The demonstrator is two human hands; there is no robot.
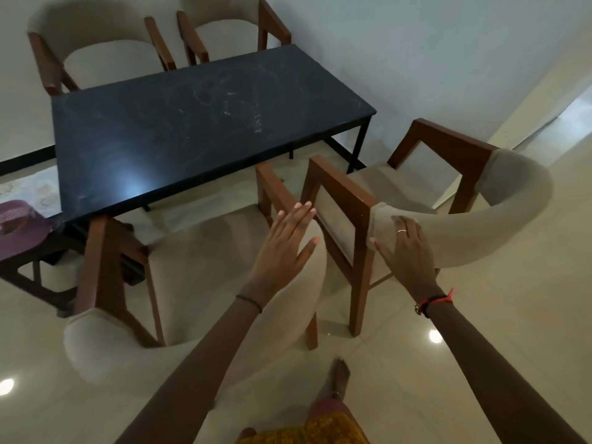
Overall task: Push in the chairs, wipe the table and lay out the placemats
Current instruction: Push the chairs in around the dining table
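A black table [179, 129] with pale smears on its top stands in the middle. Two beige padded chairs with brown wooden frames sit on my side: the near left chair [134, 341] partly under the table edge, the near right chair [474, 225] turned at an angle and pulled away. My left hand [285, 241] hovers with straight fingers over the left chair's backrest end. My right hand [407, 248] rests on the left end of the right chair's curved backrest, fingers laid over the padding. Two more chairs [105, 56] stand at the far side.
A dark plastic stool with a purple item on it [19, 232] stands at the table's left end. A patterned rug [28, 190] lies beyond it. White walls [416, 43] close the back and right. Glossy tiled floor [496, 347] spreads to the right. My foot [336, 376] is below.
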